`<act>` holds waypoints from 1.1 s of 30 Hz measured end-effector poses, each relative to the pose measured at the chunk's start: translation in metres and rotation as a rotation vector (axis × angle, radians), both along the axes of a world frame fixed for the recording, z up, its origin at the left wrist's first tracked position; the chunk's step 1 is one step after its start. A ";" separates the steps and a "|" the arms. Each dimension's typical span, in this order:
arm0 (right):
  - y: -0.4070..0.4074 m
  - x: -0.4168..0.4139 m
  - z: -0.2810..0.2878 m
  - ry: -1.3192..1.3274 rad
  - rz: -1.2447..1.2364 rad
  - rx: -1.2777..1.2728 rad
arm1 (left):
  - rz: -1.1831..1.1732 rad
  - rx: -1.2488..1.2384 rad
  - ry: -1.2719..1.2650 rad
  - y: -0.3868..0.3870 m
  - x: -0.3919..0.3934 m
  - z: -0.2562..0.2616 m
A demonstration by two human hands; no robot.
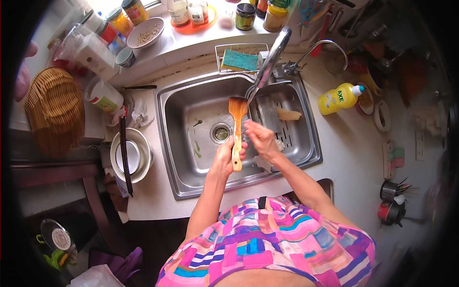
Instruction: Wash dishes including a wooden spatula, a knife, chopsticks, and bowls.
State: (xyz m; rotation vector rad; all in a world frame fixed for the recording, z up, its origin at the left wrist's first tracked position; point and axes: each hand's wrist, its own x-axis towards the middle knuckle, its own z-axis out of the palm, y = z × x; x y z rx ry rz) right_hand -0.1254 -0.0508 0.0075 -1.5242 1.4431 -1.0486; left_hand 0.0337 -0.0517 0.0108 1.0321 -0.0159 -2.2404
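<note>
My left hand (224, 156) grips the handle of a wooden spatula (236, 114) over the stainless steel sink (181, 143). The spatula's broad, wet-looking blade points away from me, towards the faucet (275, 53). A thin stream of water (252, 96) falls beside the blade's right edge. Just right of the handle is my right hand (263, 139), slightly blurred, its fingers loosely bent and nothing visible in them. Below the spatula, the drain strainer (221, 133) holds green scraps, and more green bits lie on the basin floor.
A slotted colander tray (304, 141) sits in the sink's right side. Behind the sink, a wire rack (217, 57) holds a green and yellow sponge (239, 60). Yellow dish soap (337, 99) stands right; nested bowls (146, 158) with dark chopsticks (123, 150) across them stand left.
</note>
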 end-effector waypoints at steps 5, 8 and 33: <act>0.002 -0.066 -0.019 0.353 -0.171 -0.110 | 0.119 0.119 0.143 -0.041 -0.027 -0.002; 0.012 -0.088 -0.029 0.414 -0.226 -0.108 | 0.190 0.193 0.191 -0.067 -0.041 -0.002; -0.139 -0.120 0.040 0.653 -0.066 -0.045 | 0.198 0.024 -0.182 -0.005 -0.026 0.045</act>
